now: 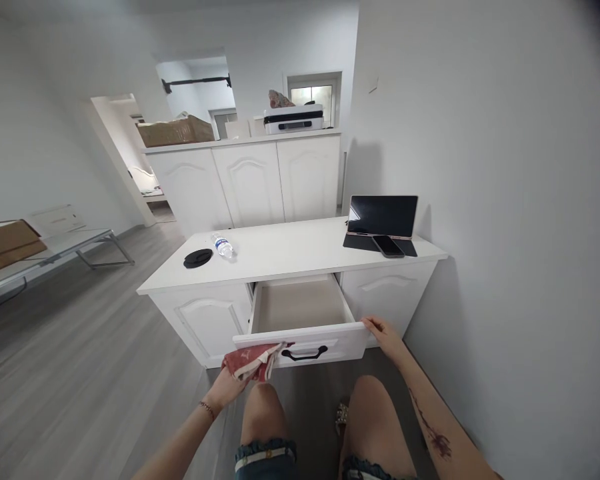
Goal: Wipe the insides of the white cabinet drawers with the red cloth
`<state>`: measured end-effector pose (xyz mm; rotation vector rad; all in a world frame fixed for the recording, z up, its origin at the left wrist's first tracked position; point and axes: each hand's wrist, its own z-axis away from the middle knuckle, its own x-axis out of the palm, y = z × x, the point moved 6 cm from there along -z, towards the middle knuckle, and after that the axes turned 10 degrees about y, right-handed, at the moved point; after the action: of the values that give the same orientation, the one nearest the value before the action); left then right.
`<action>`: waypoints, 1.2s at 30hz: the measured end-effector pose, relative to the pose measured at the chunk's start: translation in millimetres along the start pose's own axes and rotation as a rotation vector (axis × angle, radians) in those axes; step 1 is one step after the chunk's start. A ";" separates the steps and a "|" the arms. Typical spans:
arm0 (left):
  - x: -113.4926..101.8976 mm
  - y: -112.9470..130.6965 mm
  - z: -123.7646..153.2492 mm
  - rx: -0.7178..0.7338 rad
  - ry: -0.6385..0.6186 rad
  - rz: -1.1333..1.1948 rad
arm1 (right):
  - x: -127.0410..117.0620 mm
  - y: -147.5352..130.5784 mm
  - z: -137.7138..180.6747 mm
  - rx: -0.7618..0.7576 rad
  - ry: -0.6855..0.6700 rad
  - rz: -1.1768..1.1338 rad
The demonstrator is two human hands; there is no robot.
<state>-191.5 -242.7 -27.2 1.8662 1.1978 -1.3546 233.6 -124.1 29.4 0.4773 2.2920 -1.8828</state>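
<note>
We recorded the drawer (343,343) standing out from the middle of a low white cabinet (285,252), its pale inner floor in our view. We noted the two hands well apart, one toward each end of the drawer front. We saw the left hand (224,389) clamped on a red-and-white cloth (254,359), which lay bunched against the left part of the front, its right edge beside the black handle (305,357). We could not make out all of the left fingers, as the cloth hid some. We found the right hand (386,337) pinching the upper right corner of the drawer front, its fingers bent over the edge.

On the cabinet top we logged a plastic water bottle (223,246) lying on its side near a flat black object (198,258) at the left. At the right we listed a dark-screened tablet (383,215) propped upright on its black cover (359,242), with a smartphone (389,247) lying on that cover. Behind, we marked a taller white cabinet (250,180) bearing a cardboard box (180,131) and a white case (294,124).
</note>
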 end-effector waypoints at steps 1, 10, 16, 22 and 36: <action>-2.1 0.3 -0.2 0.038 -0.053 -0.030 | 0.0 -0.2 0.3 -0.005 0.000 0.001; -26.5 60.3 -51.3 0.159 -0.028 -0.018 | 0.2 1.1 -0.3 -0.020 0.000 0.021; -38.0 114.1 -99.5 0.147 0.011 0.161 | -0.1 -5.0 2.1 -0.017 -0.007 0.036; -47.4 171.7 -147.1 0.198 0.050 0.263 | 2.0 -3.6 0.5 -0.022 -0.046 0.000; -70.4 132.9 -131.4 -0.004 0.203 0.054 | -1.0 -7.5 2.7 -0.006 -0.004 0.025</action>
<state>-21.1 -221.0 74.7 2.0574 1.2364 -1.1554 231.9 -128.2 36.0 0.4990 2.2771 -1.8632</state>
